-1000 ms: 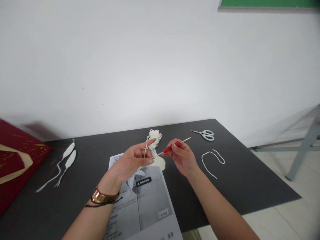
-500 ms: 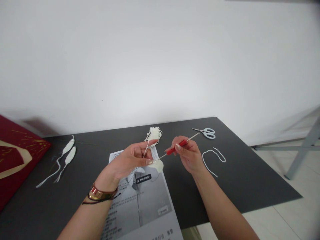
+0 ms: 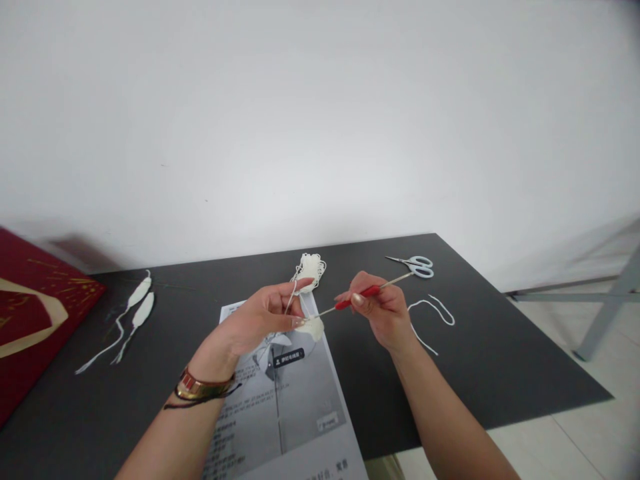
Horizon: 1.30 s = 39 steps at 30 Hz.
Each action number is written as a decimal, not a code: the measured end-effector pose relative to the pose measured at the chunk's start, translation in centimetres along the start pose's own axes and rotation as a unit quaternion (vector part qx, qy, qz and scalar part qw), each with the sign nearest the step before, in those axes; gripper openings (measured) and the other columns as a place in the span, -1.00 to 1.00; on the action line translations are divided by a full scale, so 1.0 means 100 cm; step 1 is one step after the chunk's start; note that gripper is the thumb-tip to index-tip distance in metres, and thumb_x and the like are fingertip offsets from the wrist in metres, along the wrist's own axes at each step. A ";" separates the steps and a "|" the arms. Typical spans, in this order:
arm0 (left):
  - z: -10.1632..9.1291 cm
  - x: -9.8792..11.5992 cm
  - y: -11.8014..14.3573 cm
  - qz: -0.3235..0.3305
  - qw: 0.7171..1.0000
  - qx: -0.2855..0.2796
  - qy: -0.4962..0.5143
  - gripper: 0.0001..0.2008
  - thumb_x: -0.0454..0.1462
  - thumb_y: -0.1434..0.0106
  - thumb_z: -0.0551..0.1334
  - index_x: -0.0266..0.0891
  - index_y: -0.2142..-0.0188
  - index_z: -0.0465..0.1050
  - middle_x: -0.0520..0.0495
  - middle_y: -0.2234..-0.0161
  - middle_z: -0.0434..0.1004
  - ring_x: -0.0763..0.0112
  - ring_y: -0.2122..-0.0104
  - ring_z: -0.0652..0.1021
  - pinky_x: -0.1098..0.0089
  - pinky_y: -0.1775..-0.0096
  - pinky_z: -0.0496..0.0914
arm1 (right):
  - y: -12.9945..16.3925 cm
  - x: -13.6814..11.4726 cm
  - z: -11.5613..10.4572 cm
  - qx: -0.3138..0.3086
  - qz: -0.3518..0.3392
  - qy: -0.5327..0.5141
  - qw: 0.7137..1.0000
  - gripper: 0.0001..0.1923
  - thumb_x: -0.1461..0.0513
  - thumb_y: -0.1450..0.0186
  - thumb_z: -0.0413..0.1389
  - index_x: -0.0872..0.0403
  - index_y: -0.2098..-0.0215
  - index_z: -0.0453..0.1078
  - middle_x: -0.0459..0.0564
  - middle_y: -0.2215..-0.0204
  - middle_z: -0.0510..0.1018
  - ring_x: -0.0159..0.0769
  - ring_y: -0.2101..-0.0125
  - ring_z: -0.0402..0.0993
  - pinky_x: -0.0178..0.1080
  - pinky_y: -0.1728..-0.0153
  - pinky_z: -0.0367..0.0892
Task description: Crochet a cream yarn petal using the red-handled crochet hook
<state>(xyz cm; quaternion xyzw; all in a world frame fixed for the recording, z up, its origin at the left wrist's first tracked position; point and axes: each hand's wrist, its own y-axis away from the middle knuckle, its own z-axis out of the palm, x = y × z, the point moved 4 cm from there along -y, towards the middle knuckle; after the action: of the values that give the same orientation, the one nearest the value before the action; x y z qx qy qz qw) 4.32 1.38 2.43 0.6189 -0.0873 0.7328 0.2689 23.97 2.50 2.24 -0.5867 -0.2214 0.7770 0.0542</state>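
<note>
A red-handled crochet hook (image 3: 357,297) slants up to the right, its metal tip in a small cream crocheted piece (image 3: 314,327), probably a petal; cream yarn (image 3: 291,293) trails upward.

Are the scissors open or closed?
Closed. The scissors lie flat on the table, blades together in one thin point.

Both my forearms enter from the bottom edge and converge toward mid-frame, bare to the elbow. My left hand (image 3: 260,319) is raised, palm turned inward, index finger extended up and to the right, thumb pressed against the fingertips in a pinch. The left wrist carries a gold-coloured metal bangle (image 3: 203,385) and a thin dark cord bracelet (image 3: 220,395). My right hand (image 3: 385,312) sits slightly lower, back toward the camera, fingers curled shut, thumb and forefinger pinched together.
</note>
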 end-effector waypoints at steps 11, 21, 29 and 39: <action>-0.004 -0.004 -0.001 -0.008 0.998 0.023 -0.062 -0.36 -0.40 -0.11 0.28 -0.19 -0.18 0.21 0.06 0.46 0.41 0.55 0.52 0.39 0.48 0.47 0.22 | 0.002 -0.011 0.004 -0.032 -0.058 0.131 0.989 -0.92 0.23 -0.25 0.16 0.03 0.41 0.48 -0.10 0.51 0.48 -0.33 0.43 0.31 -0.25 0.38 0.20; -0.006 -0.003 -0.003 -0.010 0.995 0.067 -0.072 -0.31 -0.38 -0.05 0.31 -0.27 -0.19 0.20 0.10 0.51 0.39 0.56 0.55 0.36 0.48 0.48 0.18 | 0.004 -0.017 0.013 -0.049 -0.125 0.223 0.966 -0.93 0.29 -0.25 0.14 0.04 0.40 0.45 -0.07 0.50 0.51 -0.31 0.44 0.34 -0.21 0.38 0.26; -0.015 -0.003 -0.008 0.022 0.984 0.174 -0.044 -0.30 -0.37 -0.04 0.33 -0.36 -0.18 0.17 0.08 0.50 0.44 0.53 0.53 0.41 0.45 0.41 0.25 | 0.015 -0.015 0.033 -0.108 -0.274 0.322 0.900 -0.72 0.45 -0.21 0.08 0.04 0.19 0.45 0.00 0.42 0.58 -0.32 0.42 0.40 -0.21 0.36 0.36; -0.001 -0.002 -0.011 0.062 0.965 0.156 0.200 -0.39 -0.43 0.02 0.36 -0.34 -0.07 0.35 -0.01 0.44 0.50 0.53 0.46 0.45 0.46 0.34 0.31 | 0.011 -0.012 0.028 -0.059 -0.260 0.265 0.927 -0.66 0.44 -0.22 0.11 -0.01 0.11 0.47 0.03 0.26 0.63 -0.29 0.29 0.52 -0.20 0.27 0.44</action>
<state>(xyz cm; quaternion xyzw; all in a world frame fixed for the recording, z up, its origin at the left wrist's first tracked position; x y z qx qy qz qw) 4.79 2.27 2.00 0.4872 0.0453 0.8616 0.1351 21.89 0.31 3.50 -0.6955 -0.3888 0.5373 0.2764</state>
